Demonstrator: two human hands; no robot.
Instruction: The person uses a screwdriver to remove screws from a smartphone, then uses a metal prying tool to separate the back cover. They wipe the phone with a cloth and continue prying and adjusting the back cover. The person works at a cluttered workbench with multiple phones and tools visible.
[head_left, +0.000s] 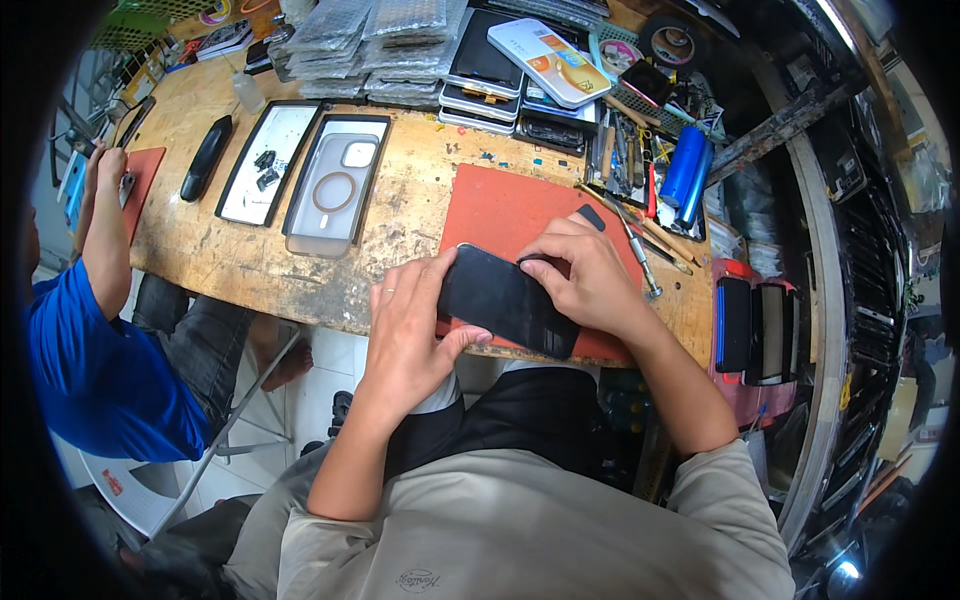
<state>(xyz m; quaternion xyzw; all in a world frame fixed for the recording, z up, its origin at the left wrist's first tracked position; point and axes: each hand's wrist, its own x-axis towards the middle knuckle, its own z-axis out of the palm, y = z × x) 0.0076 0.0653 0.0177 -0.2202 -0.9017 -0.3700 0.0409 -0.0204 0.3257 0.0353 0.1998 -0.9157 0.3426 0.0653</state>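
Worn wooden tabletop [300, 275] carries our red mat [500, 210], where our left hand [405, 335] and right hand [590, 275] grip the dark phone [505, 300], fingers closed on its edges, nothing visibly opened yet, while at ten o'clock a tray [268, 165] holds small black parts [265, 170].

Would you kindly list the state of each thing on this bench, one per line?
Dark phone: flat on the red mat, screen dark, held by both hands.
Left hand: grip closed on the phone's left edge.
Right hand: fingers pressing its top edge.
Clear phone case: empty, lying flat.
Blue cylinder: lying on its side.
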